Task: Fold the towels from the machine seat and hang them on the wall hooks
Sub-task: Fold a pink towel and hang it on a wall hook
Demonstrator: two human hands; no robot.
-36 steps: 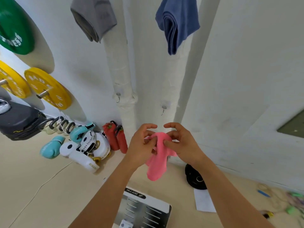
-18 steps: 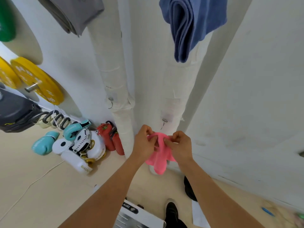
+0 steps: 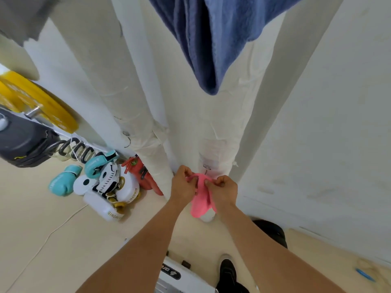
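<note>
Both hands pinch a small folded pink towel (image 3: pixel 201 197): left hand (image 3: pixel 183 185) and right hand (image 3: pixel 222 188) stretch its top edge open, probably to catch the wall hook (image 3: pixel 206 167) just behind. Above, a blue towel (image 3: pixel 211 39) already hangs.

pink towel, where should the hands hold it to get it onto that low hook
Hold the pink towel at its bunched top edge, one of the hands either side, as they do now. The rest hangs limp below, so only a taut top span can catch. Come from the front, just below the hook, probably lifting over its tip.
</note>
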